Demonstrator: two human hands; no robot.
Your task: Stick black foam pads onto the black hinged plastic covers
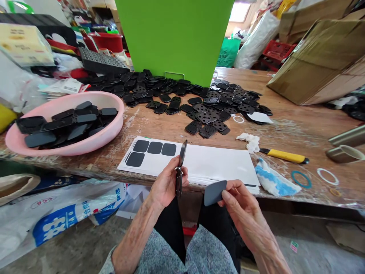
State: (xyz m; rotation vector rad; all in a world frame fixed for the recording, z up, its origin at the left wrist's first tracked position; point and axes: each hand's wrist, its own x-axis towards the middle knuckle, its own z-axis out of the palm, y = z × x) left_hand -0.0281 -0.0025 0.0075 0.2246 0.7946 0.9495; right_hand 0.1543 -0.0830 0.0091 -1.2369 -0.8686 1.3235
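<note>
My left hand (168, 182) grips a small pair of dark scissors (180, 167) upright, blades pointing up. My right hand (245, 203) pinches a dark grey rounded pad (215, 192) between thumb and fingers, close to the scissors but apart from them. Just beyond both hands lies a stack of white backing sheets (199, 163) on the wooden table's edge (94, 167). Several black rounded-square pads (151, 152) are stuck to the top sheet's left end. A pink plastic basin (119, 114) holding dark pads stands to the left.
A large heap of black perforated pieces (205, 110) spreads across the table behind the sheets, before a green board (173, 34). A yellow utility knife (285, 156), crumpled cloths (273, 179) and rubber rings (300, 179) lie to the right. Cardboard boxes (313, 64) stand far right.
</note>
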